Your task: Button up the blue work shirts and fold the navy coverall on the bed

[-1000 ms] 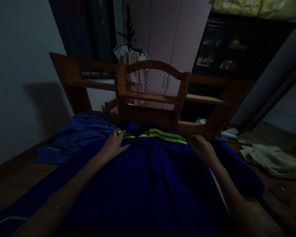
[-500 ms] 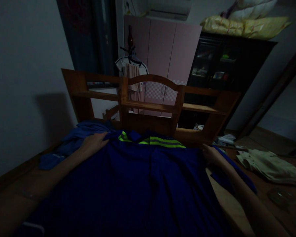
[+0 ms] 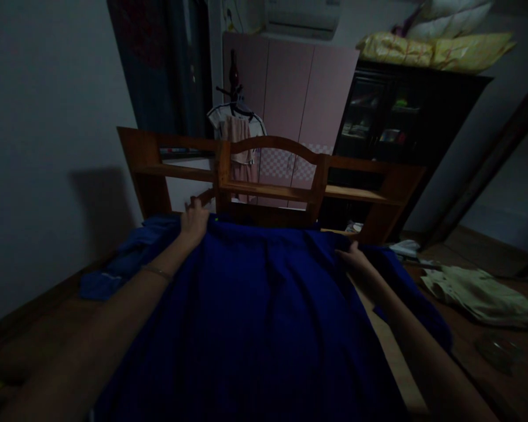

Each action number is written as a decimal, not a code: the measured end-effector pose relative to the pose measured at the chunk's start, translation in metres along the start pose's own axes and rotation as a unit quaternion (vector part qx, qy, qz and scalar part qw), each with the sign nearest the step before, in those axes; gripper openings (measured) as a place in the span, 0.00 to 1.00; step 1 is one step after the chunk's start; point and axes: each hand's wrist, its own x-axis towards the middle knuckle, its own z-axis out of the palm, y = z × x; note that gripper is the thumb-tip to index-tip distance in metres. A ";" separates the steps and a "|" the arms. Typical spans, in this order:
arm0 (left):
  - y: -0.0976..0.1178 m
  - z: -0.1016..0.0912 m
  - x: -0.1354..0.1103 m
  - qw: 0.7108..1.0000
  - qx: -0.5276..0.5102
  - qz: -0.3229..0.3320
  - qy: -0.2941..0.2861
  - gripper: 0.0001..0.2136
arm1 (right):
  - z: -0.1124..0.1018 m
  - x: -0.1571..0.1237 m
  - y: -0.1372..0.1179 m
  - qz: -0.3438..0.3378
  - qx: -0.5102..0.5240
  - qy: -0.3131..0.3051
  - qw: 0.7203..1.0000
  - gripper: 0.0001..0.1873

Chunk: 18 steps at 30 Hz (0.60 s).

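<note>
A dark blue garment [image 3: 264, 310] is spread across the table in front of me, its far edge raised and creased. My left hand [image 3: 195, 224] grips the far left corner of the cloth, fingers closed round it. At the far right corner my right hand [image 3: 355, 258] pinches the fabric. A blue sleeve [image 3: 418, 299] hangs out to the right, beyond my right forearm. Only a speck of yellow-green strip shows at the far edge; the rest of the strip is hidden.
A wooden shelf unit [image 3: 268, 189] stands along the table's far edge. Lighter blue clothing [image 3: 127, 258] lies to the left by the wall. Folded pale green cloth [image 3: 479, 290] and a glass dish [image 3: 498, 351] are on the right. Pink wardrobe [image 3: 286, 94] behind.
Both hands have lifted the garment's far edge and moved inward, the left one also farther away. The yellow-green reflective band has gone almost wholly out of sight behind the blue cloth.
</note>
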 end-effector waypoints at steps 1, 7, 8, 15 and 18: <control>0.006 0.009 -0.004 1.000 -0.004 -0.008 -0.014 0.15 | 0.009 -0.013 -0.006 -0.009 -0.004 -0.008 1.000 0.39; 0.025 0.054 -0.034 0.995 -0.039 -0.066 -0.067 0.16 | 0.030 -0.144 -0.075 -0.215 0.003 -0.009 0.977 0.42; 0.025 0.058 -0.037 0.993 -0.045 -0.074 -0.074 0.17 | 0.031 -0.170 -0.086 -0.254 0.012 -0.033 0.967 0.40; 0.054 0.073 -0.066 0.985 -0.166 -0.028 -0.031 0.35 | 0.063 -0.225 -0.075 -0.275 -0.046 -0.168 0.946 0.34; 0.077 0.075 -0.090 0.966 -0.244 0.077 0.017 0.33 | 0.076 -0.181 -0.046 -0.272 -0.069 -0.159 0.947 0.29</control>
